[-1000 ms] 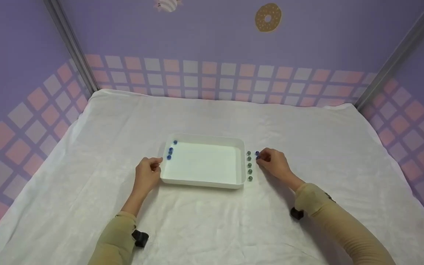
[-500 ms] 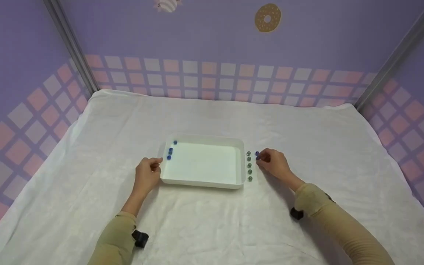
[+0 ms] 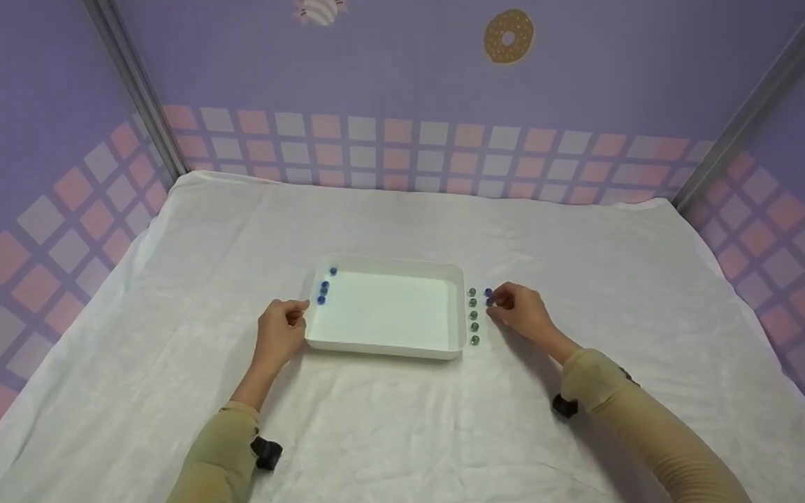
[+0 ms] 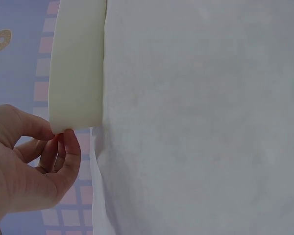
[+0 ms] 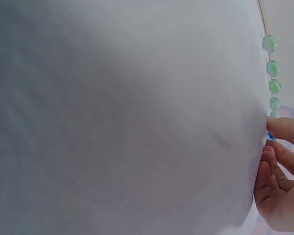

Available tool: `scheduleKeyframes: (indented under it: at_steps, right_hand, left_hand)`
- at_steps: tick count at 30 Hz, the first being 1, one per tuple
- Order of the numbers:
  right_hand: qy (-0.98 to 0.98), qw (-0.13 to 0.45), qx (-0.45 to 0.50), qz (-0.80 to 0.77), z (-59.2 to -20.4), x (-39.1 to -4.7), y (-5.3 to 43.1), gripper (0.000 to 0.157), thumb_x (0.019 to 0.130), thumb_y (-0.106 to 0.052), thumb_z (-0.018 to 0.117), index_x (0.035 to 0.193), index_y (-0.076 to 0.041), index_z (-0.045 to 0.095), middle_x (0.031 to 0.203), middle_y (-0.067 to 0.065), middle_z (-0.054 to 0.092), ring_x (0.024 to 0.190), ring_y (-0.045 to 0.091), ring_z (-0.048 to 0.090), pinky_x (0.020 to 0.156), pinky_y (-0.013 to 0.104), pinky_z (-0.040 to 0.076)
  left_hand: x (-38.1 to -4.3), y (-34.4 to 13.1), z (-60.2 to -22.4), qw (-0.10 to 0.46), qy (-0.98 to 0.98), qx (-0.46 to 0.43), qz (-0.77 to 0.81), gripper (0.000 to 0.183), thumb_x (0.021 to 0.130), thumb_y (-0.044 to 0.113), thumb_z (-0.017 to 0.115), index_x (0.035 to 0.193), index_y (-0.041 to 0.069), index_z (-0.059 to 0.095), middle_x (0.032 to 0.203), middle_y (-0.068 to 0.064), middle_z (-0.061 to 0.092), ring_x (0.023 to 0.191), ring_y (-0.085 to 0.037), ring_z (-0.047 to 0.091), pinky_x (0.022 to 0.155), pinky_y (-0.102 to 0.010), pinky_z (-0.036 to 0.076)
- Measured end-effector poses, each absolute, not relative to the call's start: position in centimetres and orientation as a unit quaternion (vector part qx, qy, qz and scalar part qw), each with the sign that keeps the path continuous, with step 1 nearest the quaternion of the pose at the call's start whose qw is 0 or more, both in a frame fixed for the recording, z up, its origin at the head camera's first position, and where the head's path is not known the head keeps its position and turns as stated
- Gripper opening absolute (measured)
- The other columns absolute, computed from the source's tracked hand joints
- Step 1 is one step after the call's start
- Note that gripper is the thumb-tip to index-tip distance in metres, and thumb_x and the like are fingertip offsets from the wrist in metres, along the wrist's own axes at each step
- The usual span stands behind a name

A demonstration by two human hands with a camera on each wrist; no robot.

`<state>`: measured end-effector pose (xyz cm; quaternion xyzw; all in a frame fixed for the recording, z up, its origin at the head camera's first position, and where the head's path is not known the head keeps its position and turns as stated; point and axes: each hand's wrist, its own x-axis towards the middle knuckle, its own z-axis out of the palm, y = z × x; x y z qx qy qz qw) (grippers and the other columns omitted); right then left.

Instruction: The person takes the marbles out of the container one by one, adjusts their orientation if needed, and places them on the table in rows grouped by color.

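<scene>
My left hand (image 3: 281, 328) pinches the left rim of a shallow white tray (image 3: 388, 346); thumb and fingertips meet at the tray corner (image 4: 78, 73) in the left wrist view. Right of the tray, my right hand (image 3: 523, 307) has thumb and index finger on a blue marble (image 3: 490, 302) close to the cloth. A second blue marble (image 3: 488, 292) lies just beyond it. Between tray and right hand runs a column of several clear green marbles (image 3: 473, 315), which also show as green marbles (image 5: 273, 68) in the right wrist view. Inside the tray, several mostly blue marbles (image 3: 321, 300) lie along the left side.
A wrinkled white cloth (image 3: 388, 426) covers the table. Purple walls with pink and white squares (image 3: 397, 129) stand behind and at both sides, with grey metal posts (image 3: 140, 84) in the corners. A black device (image 3: 266, 453) sits at the left wrist.
</scene>
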<state>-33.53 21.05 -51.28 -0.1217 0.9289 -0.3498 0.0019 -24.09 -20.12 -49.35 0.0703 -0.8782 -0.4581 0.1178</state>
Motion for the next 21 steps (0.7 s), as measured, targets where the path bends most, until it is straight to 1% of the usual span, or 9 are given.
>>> scheduleKeyframes:
  at_steps: [7,15,21]
  right_hand:
    - [0.925,0.002,-0.127,-0.357,-51.27,-33.57,21.23,0.022,0.087,-0.011,0.074,0.105,0.000,0.067,0.095,0.015,0.069,0.083,0.021,0.062,0.072,0.028,0.048]
    - [0.915,0.009,-0.130,-0.383,-51.24,-33.20,21.29,0.025,0.087,-0.010,0.074,0.108,0.000,0.067,0.101,0.018,0.071,0.090,0.026,0.065,0.077,0.033,0.053]
    - [0.913,0.008,-0.125,-0.388,-51.21,-33.24,21.23,0.025,0.085,-0.009,0.075,0.108,-0.001,0.067,0.099,0.017,0.070,0.089,0.025,0.065,0.077,0.032,0.051]
  left_hand:
    - [-24.02,-20.04,-49.23,0.124,-0.878,0.066,-0.457,0.032,0.087,-0.010,0.053,0.115,-0.010,0.067,0.098,-0.024,0.062,0.090,-0.029,0.058,0.079,-0.029,0.047]
    - [-23.99,-20.12,-49.37,0.130,-0.882,0.058,-0.450,0.032,0.087,-0.012,0.053,0.115,-0.010,0.068,0.098,-0.025,0.063,0.089,-0.030,0.059,0.080,-0.033,0.049]
    - [-24.03,-20.12,-49.37,0.129,-0.881,0.063,-0.451,0.032,0.086,-0.012,0.053,0.115,-0.010,0.068,0.097,-0.025,0.062,0.089,-0.030,0.059,0.079,-0.032,0.048]
